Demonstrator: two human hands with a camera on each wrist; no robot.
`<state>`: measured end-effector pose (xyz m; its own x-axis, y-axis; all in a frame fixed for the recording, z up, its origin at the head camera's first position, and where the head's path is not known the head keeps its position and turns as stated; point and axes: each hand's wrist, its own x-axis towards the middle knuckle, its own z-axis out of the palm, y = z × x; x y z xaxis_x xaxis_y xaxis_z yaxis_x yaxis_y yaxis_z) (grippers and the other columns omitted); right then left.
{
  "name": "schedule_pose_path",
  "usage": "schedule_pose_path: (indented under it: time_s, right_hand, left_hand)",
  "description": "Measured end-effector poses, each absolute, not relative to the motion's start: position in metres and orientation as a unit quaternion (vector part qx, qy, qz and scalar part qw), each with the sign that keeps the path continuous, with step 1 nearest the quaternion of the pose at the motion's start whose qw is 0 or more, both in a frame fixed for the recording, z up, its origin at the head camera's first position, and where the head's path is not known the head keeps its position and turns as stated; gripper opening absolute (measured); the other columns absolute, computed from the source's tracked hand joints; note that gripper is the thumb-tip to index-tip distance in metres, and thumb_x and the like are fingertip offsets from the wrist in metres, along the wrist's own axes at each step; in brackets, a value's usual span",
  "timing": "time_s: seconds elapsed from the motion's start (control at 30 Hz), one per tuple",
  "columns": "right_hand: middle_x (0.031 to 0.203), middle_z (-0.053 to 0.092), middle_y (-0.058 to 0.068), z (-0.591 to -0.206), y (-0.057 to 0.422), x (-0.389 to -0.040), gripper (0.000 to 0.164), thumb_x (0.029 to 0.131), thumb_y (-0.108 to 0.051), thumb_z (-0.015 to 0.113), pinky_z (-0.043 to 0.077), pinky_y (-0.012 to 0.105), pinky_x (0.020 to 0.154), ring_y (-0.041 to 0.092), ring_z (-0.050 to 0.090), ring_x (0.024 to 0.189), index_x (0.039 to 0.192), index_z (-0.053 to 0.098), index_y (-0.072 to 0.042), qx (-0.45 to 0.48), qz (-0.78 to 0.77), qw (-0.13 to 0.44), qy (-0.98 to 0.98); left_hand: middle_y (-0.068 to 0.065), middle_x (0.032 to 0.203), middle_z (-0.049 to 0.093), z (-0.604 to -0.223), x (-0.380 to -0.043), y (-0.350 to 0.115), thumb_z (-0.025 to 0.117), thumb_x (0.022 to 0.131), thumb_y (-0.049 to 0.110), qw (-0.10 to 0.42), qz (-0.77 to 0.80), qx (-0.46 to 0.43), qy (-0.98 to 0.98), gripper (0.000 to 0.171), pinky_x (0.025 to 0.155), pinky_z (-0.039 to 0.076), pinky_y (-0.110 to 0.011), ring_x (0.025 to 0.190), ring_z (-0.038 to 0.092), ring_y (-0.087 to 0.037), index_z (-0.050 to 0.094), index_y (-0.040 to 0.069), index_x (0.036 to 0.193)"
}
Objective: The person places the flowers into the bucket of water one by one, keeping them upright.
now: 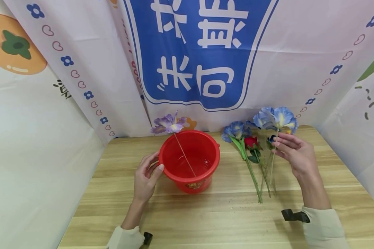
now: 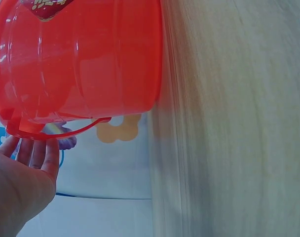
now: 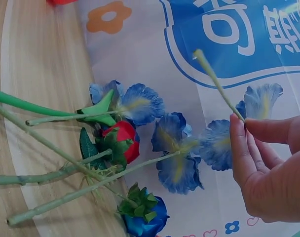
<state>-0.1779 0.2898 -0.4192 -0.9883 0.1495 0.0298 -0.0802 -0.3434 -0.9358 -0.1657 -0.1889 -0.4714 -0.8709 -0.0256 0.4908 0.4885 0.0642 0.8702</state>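
My left hand [image 1: 147, 177] grips the left rim of a red plastic bucket [image 1: 205, 148], thumb on the near side. In the left wrist view, its fingers touch the rim beside the thin bucket handle [image 2: 76, 132]. A purple iris [image 1: 169, 123] leans in the bucket, its bloom beyond the far-left rim and its thin stem reaching inside. At the right, my right hand [image 1: 299, 157] pinches the stem [image 3: 216, 81] of a blue iris [image 1: 278, 119], close under the bloom. Below and beside it lie another blue iris [image 1: 237, 130], a red rose [image 1: 251, 141] and a dark blue rose [image 1: 271, 139].
The flowers' green stems [image 1: 252, 174] point toward the front of the wooden table [image 1: 224, 221]. A printed white and blue cloth [image 1: 193, 79] hangs behind the table, and white cloth walls [image 1: 34, 155] stand at both sides. Black wrist straps [image 1: 294, 216] sit at the sleeves.
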Motion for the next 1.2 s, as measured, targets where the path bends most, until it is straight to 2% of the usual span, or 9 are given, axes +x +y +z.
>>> schedule_pose_path:
  time_s: [0.3,0.47,0.77,1.0,1.2]
  right_hand:
    - [0.098,0.083,0.000,-0.420,0.287,-0.179,0.031,0.092,0.009,0.078,0.068,0.027,0.074,0.010,0.080,0.087,0.116,0.077,-0.012,-0.037,0.828,0.093,-0.552]
    - [0.099,0.083,0.000,-0.420,0.287,-0.179,0.030,0.092,0.008,0.078,0.068,0.025,0.073,0.010,0.081,0.087,0.117,0.078,-0.010,-0.038,0.828,0.109,-0.549]
    - [0.102,0.084,-0.001,-0.423,0.285,-0.180,0.029,0.098,0.007,0.071,0.068,0.025,0.074,0.010,0.081,0.089,0.114,0.079,-0.015,-0.032,0.821,0.083,-0.563]
    - [0.102,0.083,0.000,-0.422,0.280,-0.180,0.029,0.096,0.005,0.075,0.068,0.026,0.075,0.010,0.081,0.088,0.117,0.078,-0.016,-0.024,0.816,0.080,-0.571]
    - [0.101,0.082,-0.001,-0.412,0.278,-0.181,0.028,0.096,0.005,0.075,0.068,0.025,0.075,0.010,0.081,0.089,0.119,0.077,-0.012,-0.017,0.814,0.090,-0.573]
  left_hand:
    - [-0.016,0.139,0.062,-0.470,-0.165,-0.190,0.067,0.098,-0.009,0.184,-0.655,-0.155,-0.716,0.046,0.107,0.058,-0.021,0.126,0.066,-0.012,0.061,-0.009,0.143]
    - [-0.018,0.139,0.062,-0.470,-0.165,-0.190,0.068,0.098,-0.008,0.187,-0.653,-0.156,-0.717,0.046,0.107,0.058,-0.020,0.125,0.066,-0.011,0.061,-0.007,0.144]
    - [-0.015,0.140,0.061,-0.469,-0.164,-0.191,0.067,0.098,-0.009,0.182,-0.653,-0.153,-0.719,0.046,0.107,0.058,-0.020,0.125,0.065,-0.010,0.060,-0.008,0.144]
    - [-0.027,0.138,0.059,-0.470,-0.165,-0.191,0.067,0.097,-0.011,0.194,-0.655,-0.168,-0.711,0.046,0.107,0.059,-0.021,0.124,0.066,-0.012,0.061,-0.010,0.143]
    - [-0.025,0.139,0.060,-0.470,-0.165,-0.190,0.069,0.097,-0.010,0.192,-0.656,-0.161,-0.712,0.047,0.106,0.059,-0.021,0.125,0.066,-0.014,0.062,-0.007,0.143]
